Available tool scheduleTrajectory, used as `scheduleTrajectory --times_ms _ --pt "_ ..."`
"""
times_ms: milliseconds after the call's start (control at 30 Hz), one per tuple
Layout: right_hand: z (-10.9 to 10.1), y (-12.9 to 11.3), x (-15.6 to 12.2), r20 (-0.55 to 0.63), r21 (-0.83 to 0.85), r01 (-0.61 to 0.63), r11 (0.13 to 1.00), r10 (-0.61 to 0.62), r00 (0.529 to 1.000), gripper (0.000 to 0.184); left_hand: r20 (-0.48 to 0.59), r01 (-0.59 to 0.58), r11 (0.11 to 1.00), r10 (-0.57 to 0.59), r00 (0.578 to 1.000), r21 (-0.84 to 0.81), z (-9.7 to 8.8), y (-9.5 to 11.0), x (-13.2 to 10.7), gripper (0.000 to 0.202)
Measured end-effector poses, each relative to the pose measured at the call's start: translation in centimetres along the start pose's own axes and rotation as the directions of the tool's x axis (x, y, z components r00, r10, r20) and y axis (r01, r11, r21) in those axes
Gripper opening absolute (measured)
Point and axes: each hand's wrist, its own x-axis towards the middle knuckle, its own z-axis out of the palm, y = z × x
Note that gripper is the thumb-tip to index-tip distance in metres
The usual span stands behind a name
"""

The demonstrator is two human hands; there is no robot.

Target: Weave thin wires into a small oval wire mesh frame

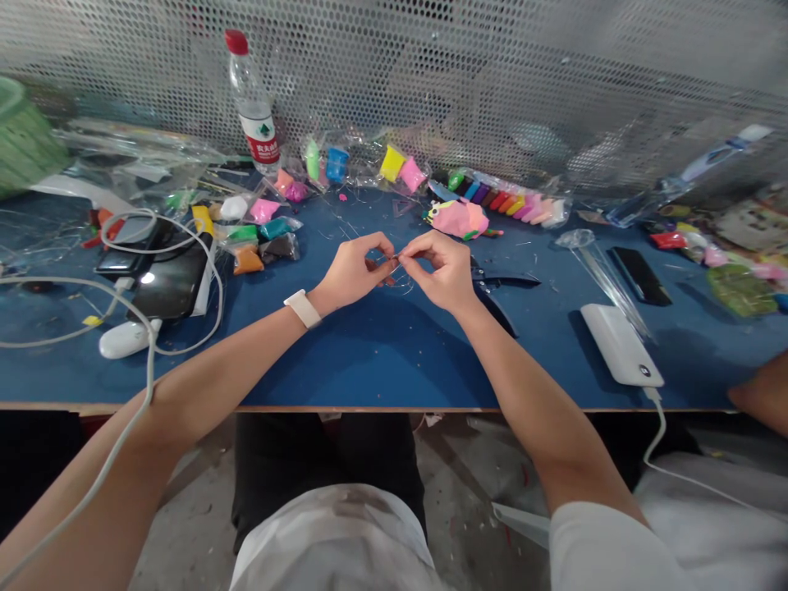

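Above the middle of the blue table, my left hand (357,267) and my right hand (440,267) meet fingertip to fingertip. Both are closed in a pinch on a thin wire (403,287), whose fine loop shows just below the fingers. What lies right between the fingertips is too small to make out. A tool with dark handles (508,281), apparently pliers, lies beside my right hand and is partly hidden by it. Behind that hand rests a pink clay figure (459,219) with an eye and green bits.
Small bags of coloured clay (264,211) and a row of clay sticks (510,201) line the back. A water bottle (255,115) stands by the mesh. Left are cabled devices (166,279); right, a white power bank (621,345) and phone (640,275). Another person's arm (763,394) shows at right.
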Motion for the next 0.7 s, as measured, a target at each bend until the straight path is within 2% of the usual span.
scheduleTrajectory --times_ms 100,233,300,400,467,500,567,633,700 --pt "-0.3 -0.2 0.1 0.042 -0.143 0.115 0.983 -0.110 0.993 0.014 -0.015 -0.034 0.999 0.035 0.999 0.034 0.1 -0.4 -0.1 0.006" --pt "-0.7 -0.1 0.3 0.065 -0.191 0.210 0.959 -0.201 0.978 0.014 -0.013 -0.076 0.996 0.077 0.997 0.050 0.2 -0.7 -0.1 0.006" --pt "-0.8 -0.1 0.4 0.079 -0.195 0.216 0.957 -0.204 0.976 0.015 -0.017 -0.097 0.994 0.099 0.995 0.056 0.2 -0.8 0.0 0.004" --pt "-1.0 -0.2 0.4 0.117 -0.199 0.166 0.966 -0.145 0.982 0.014 -0.028 -0.133 0.987 0.136 0.990 0.087 0.2 -1.1 0.1 0.005" --pt "-0.9 -0.3 0.3 0.110 -0.180 0.085 0.980 -0.066 0.992 0.004 -0.067 -0.142 0.985 0.149 0.987 0.101 0.2 -1.3 0.2 0.007" --pt "-0.8 -0.3 0.3 0.100 -0.146 0.021 0.989 -0.007 0.995 0.006 -0.098 -0.133 0.987 0.142 0.985 0.093 0.2 -1.4 0.2 0.007" --pt "-0.4 -0.2 0.3 0.109 -0.028 -0.160 0.987 0.162 0.981 0.024 -0.160 -0.087 0.995 0.092 0.983 0.043 0.2 -1.5 0.4 0.007" --pt "0.1 0.0 0.2 0.152 0.108 -0.364 0.925 0.346 0.926 0.034 -0.186 -0.044 0.999 0.043 0.982 -0.002 0.1 -1.5 0.4 0.007" --pt "0.6 0.2 0.3 0.173 0.218 -0.506 0.835 0.477 0.862 0.041 -0.190 -0.046 0.999 0.047 0.981 0.010 0.1 -1.5 0.5 0.008"
